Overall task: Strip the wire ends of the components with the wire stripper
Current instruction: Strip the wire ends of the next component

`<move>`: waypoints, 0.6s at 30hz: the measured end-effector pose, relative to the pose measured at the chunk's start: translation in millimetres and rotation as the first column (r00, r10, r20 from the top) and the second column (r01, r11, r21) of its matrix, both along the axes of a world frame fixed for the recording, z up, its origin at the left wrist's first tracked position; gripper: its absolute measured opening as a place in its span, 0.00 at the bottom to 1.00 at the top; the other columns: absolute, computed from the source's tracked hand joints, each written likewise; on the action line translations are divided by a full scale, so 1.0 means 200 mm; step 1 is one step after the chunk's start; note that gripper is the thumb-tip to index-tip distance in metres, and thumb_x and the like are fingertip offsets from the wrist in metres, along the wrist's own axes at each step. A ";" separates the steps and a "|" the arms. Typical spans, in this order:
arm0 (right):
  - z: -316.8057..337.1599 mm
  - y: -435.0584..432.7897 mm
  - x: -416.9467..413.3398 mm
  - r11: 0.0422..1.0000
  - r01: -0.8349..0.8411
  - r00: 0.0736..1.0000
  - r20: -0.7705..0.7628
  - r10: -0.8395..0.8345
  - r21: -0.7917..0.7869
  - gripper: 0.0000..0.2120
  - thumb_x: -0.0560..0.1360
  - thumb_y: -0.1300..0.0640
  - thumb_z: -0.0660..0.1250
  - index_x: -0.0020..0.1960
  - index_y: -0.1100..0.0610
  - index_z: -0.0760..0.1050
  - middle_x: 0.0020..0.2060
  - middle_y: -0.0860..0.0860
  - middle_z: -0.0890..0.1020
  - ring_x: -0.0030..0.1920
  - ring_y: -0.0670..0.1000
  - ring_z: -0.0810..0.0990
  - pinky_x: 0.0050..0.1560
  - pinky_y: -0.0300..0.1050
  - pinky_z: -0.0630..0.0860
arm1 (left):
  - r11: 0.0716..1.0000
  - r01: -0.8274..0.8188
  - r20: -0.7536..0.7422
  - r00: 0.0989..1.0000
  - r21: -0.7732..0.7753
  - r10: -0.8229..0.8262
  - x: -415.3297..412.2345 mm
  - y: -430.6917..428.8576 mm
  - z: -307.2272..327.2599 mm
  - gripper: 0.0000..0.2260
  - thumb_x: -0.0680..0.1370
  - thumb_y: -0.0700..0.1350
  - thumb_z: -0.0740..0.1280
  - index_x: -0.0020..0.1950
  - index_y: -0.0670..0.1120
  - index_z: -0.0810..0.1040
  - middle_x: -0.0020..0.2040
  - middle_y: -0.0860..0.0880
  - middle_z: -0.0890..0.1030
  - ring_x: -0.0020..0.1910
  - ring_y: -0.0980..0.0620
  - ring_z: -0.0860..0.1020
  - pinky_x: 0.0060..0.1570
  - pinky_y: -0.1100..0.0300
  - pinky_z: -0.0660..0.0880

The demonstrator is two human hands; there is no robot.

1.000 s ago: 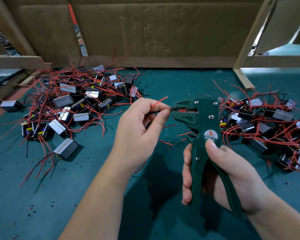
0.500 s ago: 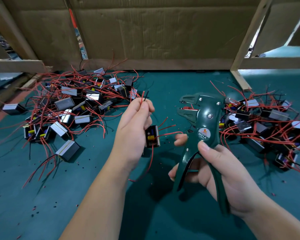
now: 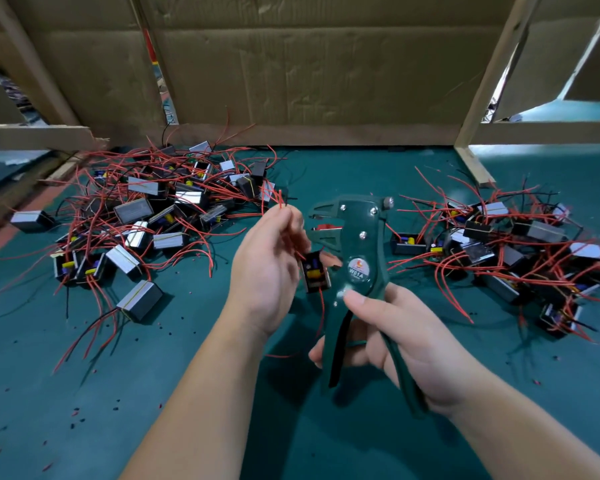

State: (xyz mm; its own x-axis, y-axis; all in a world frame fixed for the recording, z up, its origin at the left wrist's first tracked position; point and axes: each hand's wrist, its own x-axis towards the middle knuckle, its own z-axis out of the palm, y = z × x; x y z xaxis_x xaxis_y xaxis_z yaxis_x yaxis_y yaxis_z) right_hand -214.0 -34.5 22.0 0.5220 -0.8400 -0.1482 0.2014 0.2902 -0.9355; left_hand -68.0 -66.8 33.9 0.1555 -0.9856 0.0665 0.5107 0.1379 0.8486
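I have the left hand (image 3: 267,268) raised over the teal green worktop (image 3: 194,393). Its thumb and fingertips are pinched together on the ends of the thin red wires (image 3: 282,202), which stick up just above the hand. Those wires lead down to a small black box component with a yellow part inside (image 3: 313,271). It hangs just right of the left palm — I cannot tell whether it touches the palm.

The right hand (image 3: 409,348) is curled round the handles of the dark green metal wire stripper (image 3: 359,237), thumb pressed on the body just below its round label. The tool stands upright above the right hand. Its jaws are parted and point toward the left hand — close beside the fingers, but apart from the wire ends. The two handles are spread.

Beyond the left hand and off to its left lies a heap of black and silver boxes tangled in red wire (image 3: 160,216). A second tangled heap (image 3: 516,244) lies to the right of the right hand. Small red and black insulation scraps (image 3: 78,415) dot the worktop left of the left forearm. A brown cardboard wall (image 3: 291,71) stands behind both hands, with a pale wooden post (image 3: 478,109) beyond the right one.
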 end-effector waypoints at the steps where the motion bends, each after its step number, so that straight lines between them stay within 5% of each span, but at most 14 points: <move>1: 0.00 -0.01 0.00 1.000 -0.011 1.000 0.003 0.011 0.008 0.20 0.71 0.53 0.66 0.60 0.62 0.73 0.39 0.65 0.78 0.38 0.64 0.82 0.46 0.69 0.76 | 1.000 0.027 -0.044 0.999 0.001 -0.027 0.01 0.00 0.00 0.10 0.75 0.48 0.59 0.34 0.49 0.68 0.35 0.51 0.67 0.35 0.52 0.66 0.31 0.59 0.70; 5: -0.01 -0.01 -0.01 0.989 -0.145 0.989 0.035 0.146 -0.012 0.22 0.70 0.50 0.68 0.63 0.54 0.75 0.38 0.62 0.80 0.40 0.63 0.81 0.48 0.67 0.76 | 0.990 0.136 -0.109 0.984 -0.025 -0.138 0.03 0.02 0.02 0.10 0.73 0.51 0.59 0.32 0.50 0.67 0.33 0.51 0.72 0.30 0.53 0.73 0.24 0.65 0.72; 8: -0.02 -0.01 -0.03 0.988 -0.151 0.988 0.040 0.152 -0.035 0.25 0.69 0.50 0.69 0.64 0.55 0.74 0.38 0.61 0.81 0.40 0.63 0.81 0.48 0.70 0.75 | 0.993 0.117 -0.102 0.988 -0.025 -0.119 0.02 0.03 0.03 0.07 0.74 0.49 0.58 0.36 0.49 0.66 0.37 0.49 0.73 0.33 0.50 0.73 0.28 0.63 0.69; 11: 0.00 -0.02 -0.06 0.999 -0.030 0.982 0.185 0.034 -0.026 0.30 0.64 0.53 0.76 0.60 0.67 0.71 0.38 0.65 0.79 0.37 0.64 0.81 0.40 0.62 0.78 | 0.997 -0.066 0.106 0.992 -0.040 0.070 0.05 0.00 0.02 0.05 0.75 0.44 0.58 0.44 0.46 0.72 0.43 0.46 0.74 0.41 0.49 0.73 0.44 0.56 0.68; 15: 0.07 -0.08 -0.12 0.928 0.366 0.849 0.433 -0.302 -0.072 0.24 0.68 0.51 0.72 0.56 0.60 0.68 0.38 0.55 0.82 0.41 0.64 0.83 0.42 0.59 0.80 | 0.988 -0.138 0.255 0.955 -0.065 0.150 0.11 -0.02 0.01 0.17 0.62 0.37 0.57 0.48 0.47 0.75 0.41 0.52 0.76 0.39 0.56 0.73 0.40 0.67 0.69; 18: 0.08 -0.12 -0.18 0.890 0.456 0.782 0.475 -0.404 0.005 0.25 0.70 0.51 0.66 0.62 0.57 0.62 0.47 0.56 0.79 0.44 0.63 0.83 0.44 0.55 0.80 | 0.960 -0.276 0.627 0.740 -0.045 0.243 0.14 -0.02 -0.03 0.20 0.61 0.34 0.60 0.46 0.54 0.75 0.45 0.56 0.75 0.42 0.58 0.71 0.44 0.64 0.70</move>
State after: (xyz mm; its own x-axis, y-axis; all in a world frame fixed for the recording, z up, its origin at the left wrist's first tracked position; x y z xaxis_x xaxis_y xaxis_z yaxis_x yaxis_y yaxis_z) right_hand -249.3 -59.1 37.2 0.0877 -0.9897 0.1133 0.6872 -0.0223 -0.7261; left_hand -40.6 -70.5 28.2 0.3466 -0.9177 0.1941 -0.1807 0.1378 0.9738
